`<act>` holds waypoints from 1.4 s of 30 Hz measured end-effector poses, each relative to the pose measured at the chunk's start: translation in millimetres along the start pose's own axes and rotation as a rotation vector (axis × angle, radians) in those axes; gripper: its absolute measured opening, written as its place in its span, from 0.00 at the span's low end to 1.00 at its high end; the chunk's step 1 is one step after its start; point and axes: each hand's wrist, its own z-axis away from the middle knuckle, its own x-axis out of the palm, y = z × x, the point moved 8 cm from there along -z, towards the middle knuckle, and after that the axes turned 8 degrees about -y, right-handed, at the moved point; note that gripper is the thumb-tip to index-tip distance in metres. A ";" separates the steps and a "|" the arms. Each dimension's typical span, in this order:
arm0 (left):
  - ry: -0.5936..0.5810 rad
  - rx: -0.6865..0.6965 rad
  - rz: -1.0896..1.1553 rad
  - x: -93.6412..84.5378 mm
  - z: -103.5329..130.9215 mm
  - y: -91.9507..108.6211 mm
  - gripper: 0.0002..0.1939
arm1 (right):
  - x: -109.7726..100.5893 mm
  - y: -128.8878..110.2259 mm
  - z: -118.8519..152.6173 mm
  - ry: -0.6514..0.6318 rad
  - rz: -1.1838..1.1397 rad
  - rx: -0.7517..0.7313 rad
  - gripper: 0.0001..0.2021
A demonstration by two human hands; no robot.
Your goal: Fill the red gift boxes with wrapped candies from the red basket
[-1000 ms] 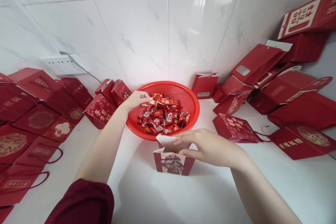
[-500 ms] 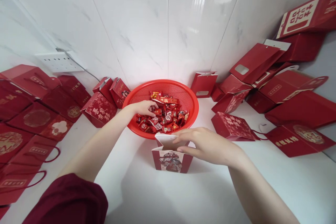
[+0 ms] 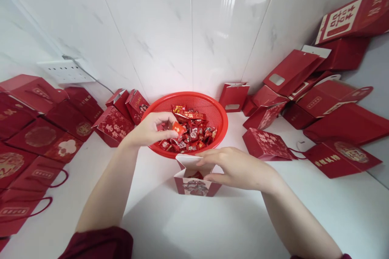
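One candy (image 3: 180,129) is pinched between the thumb and fingers of the left hand (image 3: 150,129), over the near left part of the basket (image 3: 216,114). It looks light, small and probably slick, best taken across its middle. The right hand (image 3: 232,168) lies at the mouth of one box (image 3: 196,187), thumb and fingers apart; whether they clamp its wall, likely thin and easily creased, cannot be told. Inside shows a red item (image 3: 198,175). Three small boxes (image 3: 113,126) stand left of the basket; the heaped candies (image 3: 193,132) overlap too much to count.
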 end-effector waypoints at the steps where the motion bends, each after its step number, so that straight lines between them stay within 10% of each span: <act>1: 0.002 0.026 -0.016 7.0 10.5 15.6 0.10 | 2.2 -3.0 -0.3 -0.029 0.007 -0.021 0.16; 16: -0.216 0.139 -0.486 91.7 45.8 60.1 0.08 | 17.6 -15.3 4.1 -0.086 0.054 -0.058 0.27; 42: -0.309 0.202 -0.625 103.4 61.7 79.0 0.10 | 23.6 -25.4 8.7 0.024 0.179 -0.036 0.21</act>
